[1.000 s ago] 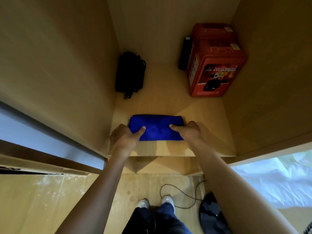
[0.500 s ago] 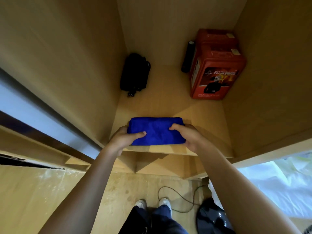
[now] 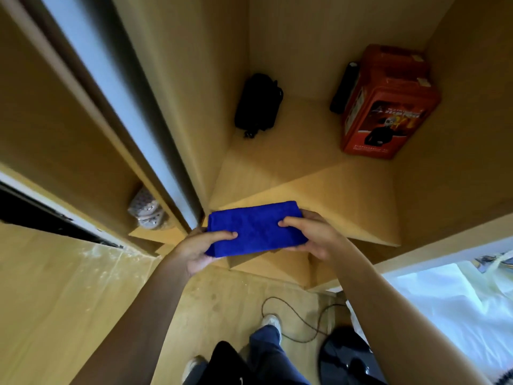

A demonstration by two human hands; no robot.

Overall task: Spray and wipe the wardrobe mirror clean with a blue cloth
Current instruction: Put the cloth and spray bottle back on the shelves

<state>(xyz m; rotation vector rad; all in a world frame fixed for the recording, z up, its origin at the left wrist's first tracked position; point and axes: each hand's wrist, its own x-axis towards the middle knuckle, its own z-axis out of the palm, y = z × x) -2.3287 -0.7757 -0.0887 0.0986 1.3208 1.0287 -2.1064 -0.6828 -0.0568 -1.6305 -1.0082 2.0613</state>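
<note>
Folded blue cloth [image 3: 256,229] in both hands, held at the front edge of the wardrobe shelf [image 3: 327,195], partly over the lip. Left hand [image 3: 201,250]: thumb on top, fingers curled beneath, clamped on the cloth's left end. Right hand [image 3: 312,236]: same pinch on the right end, thumb flat on top.

Cannot tell whether the cloth's far edge touches the shelf or floats just above it.

Step in hand, as I judge it: taking the cloth up for the mirror job. No spray bottle in sight; no mirror face I can identify either, only a pale, blurred door edge [image 3: 130,107] to my left.

To do it well: keep the fold intact so I get a thick, flat pad; lift level, both ends together. Then pass it to one hand, freeing the other for the sprayer.

Red box [image 3: 388,107] and black pouch [image 3: 258,104] sit well back on the shelf, out of the way. Cable [image 3: 294,320] on the floor by my feet; mind it when stepping.
</note>
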